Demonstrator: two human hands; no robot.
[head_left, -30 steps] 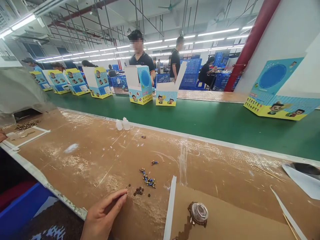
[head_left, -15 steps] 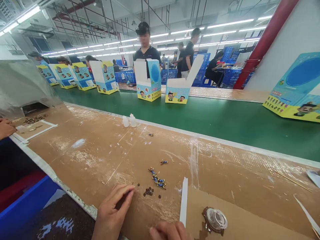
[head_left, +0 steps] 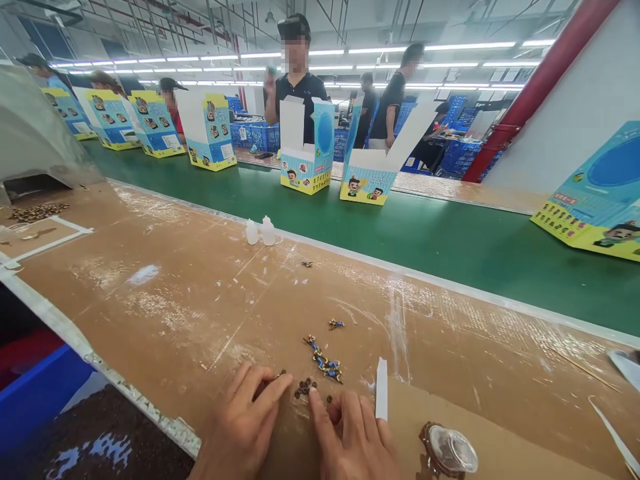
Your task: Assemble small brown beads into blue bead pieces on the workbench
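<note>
My left hand (head_left: 247, 420) rests low on the brown work surface, its thumb and index finger pinched together. Whatever is between those tips is too small or hidden to make out; one small dark round piece (head_left: 283, 373) shows beside them. My right hand (head_left: 353, 433) stretches its index finger to the edge of a cluster of dark round pieces (head_left: 303, 387), while its other fingers bend under. Another dark round piece lies by its fingers. Just beyond, several tiny blue-and-yellow figures (head_left: 325, 363) lie in a row, with a single figure (head_left: 337, 324) farther off.
Two white squeeze bottles (head_left: 267, 232) stand beside the green conveyor belt (head_left: 450, 230), which carries several open printed boxes (head_left: 307, 167). At right, a clear lidded cup (head_left: 453, 448) sits on cardboard near a white strip (head_left: 381, 387). A blue bin (head_left: 35, 393) is at lower left. People stand across the belt.
My right hand has moved forward from the bottom edge to the dark round pieces. My left hand has shifted slightly right. The view has tilted, and the person opposite has raised a hand.
</note>
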